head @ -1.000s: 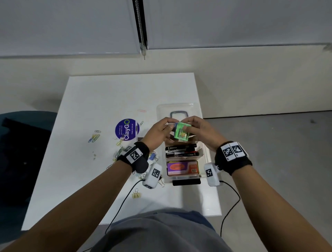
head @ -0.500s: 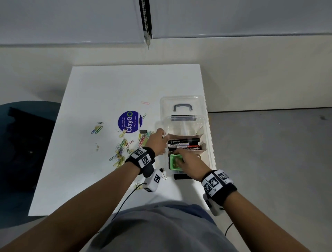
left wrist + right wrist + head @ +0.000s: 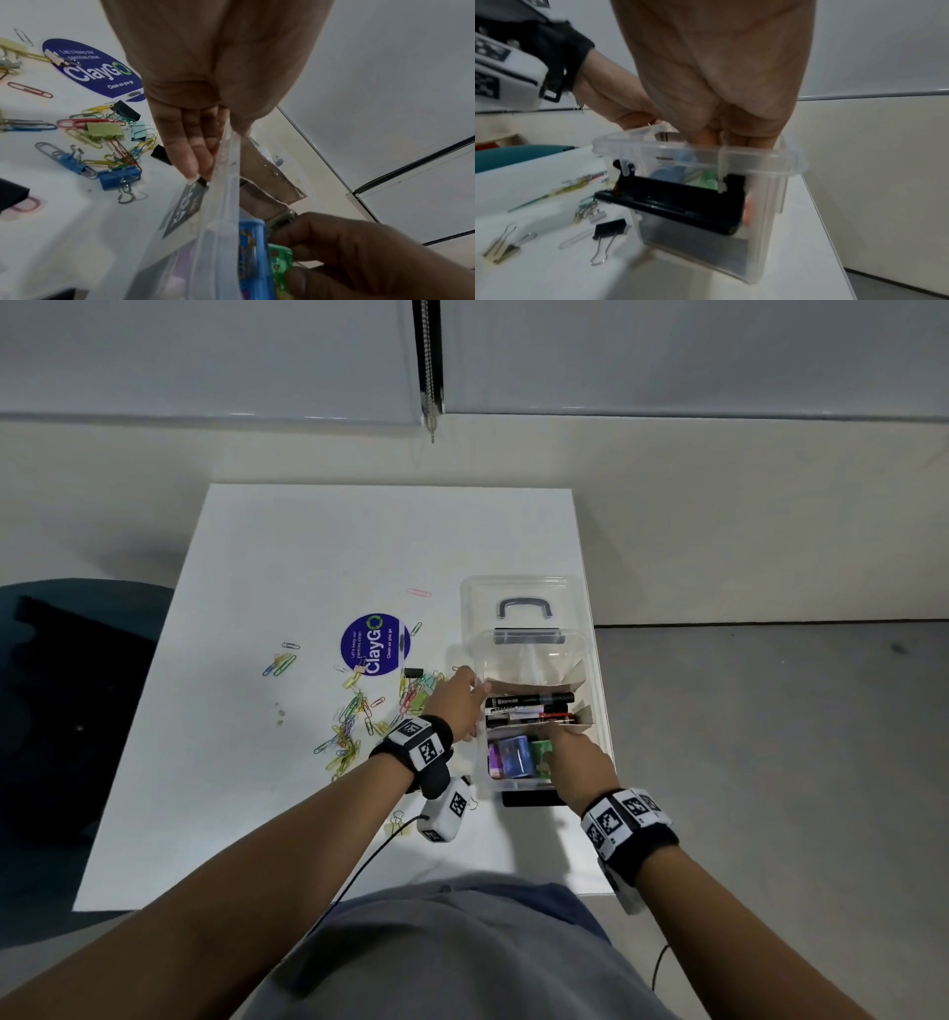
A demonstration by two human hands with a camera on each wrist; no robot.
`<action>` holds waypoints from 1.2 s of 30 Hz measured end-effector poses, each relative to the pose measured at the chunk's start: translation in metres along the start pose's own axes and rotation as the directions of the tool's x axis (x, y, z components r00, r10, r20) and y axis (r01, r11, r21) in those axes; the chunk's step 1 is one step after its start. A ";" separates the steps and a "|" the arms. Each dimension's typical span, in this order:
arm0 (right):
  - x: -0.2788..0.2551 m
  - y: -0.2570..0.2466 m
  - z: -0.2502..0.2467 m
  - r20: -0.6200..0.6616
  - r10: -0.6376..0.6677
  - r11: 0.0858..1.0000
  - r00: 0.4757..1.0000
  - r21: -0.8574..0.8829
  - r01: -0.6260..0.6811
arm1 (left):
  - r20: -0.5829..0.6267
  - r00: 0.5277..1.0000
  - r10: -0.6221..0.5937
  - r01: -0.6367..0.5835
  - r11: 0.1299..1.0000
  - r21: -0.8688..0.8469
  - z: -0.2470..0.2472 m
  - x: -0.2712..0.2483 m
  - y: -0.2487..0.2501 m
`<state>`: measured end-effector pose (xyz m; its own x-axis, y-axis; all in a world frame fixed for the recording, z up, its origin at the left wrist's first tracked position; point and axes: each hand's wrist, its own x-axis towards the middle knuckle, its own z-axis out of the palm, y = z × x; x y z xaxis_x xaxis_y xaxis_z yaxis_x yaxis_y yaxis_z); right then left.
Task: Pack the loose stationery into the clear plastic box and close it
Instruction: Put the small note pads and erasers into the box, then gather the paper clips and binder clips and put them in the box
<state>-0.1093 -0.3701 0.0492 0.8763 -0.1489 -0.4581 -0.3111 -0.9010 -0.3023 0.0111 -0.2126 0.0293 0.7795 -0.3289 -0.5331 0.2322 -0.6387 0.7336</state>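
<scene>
- Head view: clear plastic box (image 3: 598,711) was seen open at the right edge of the white table (image 3: 308,546), lid (image 3: 518,595) folded back behind it.
- Markers (image 3: 529,706) were laid across the box's middle section; a blue item (image 3: 515,756) and a green case (image 3: 542,755) were seen in the section nearest the person.
- Left hand (image 3: 459,706) was placed against the box's left wall, fingers along it.
- Right hand (image 3: 580,762) was reached into the box's near section, over the green case.
- Loose paper clips (image 3: 349,731) were scattered left of the box, around a round purple sticker (image 3: 375,644).
- Left wrist view: the box wall (image 3: 223,203) was pinched at the rim by the left hand (image 3: 203,91), fingers (image 3: 190,150) straight on the outside, thumb on the inside.
- Green case (image 3: 280,263) was gripped by the right hand (image 3: 359,253), fingers curled round it, beside the blue item (image 3: 250,243) inside the box.
- Binder clips (image 3: 119,178) and paper clips (image 3: 77,123) were seen left of the box.
- Right wrist view: right hand (image 3: 721,81) was dipped past the box rim (image 3: 731,152); fingertips hidden inside, grip could not be confirmed here.
- Black latch (image 3: 680,203) was hung open on the box's near wall; a black binder clip (image 3: 609,229) lay left of the box.
</scene>
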 end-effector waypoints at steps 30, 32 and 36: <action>0.050 -0.145 0.111 0.166 0.114 0.990 0.979 -0.101 -0.098 | 0.153 0.964 0.217 -0.265 0.761 0.593 -0.057 0.025 -0.119; 0.054 -0.143 0.106 0.123 0.113 0.993 0.986 -0.042 -0.109 | 0.117 0.965 0.236 -0.263 0.827 0.496 -0.068 0.022 -0.126; 0.074 -0.141 0.096 0.090 0.147 0.986 0.985 0.060 -0.153 | 0.006 0.988 0.154 -0.152 0.968 0.197 -0.090 0.013 -0.140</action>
<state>-0.0361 -0.2154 -0.0220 0.7844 -0.2428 -0.5707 -0.4631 -0.8414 -0.2786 0.0410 -0.0651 -0.0423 0.8028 -0.4274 -0.4158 -0.0086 -0.7056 0.7085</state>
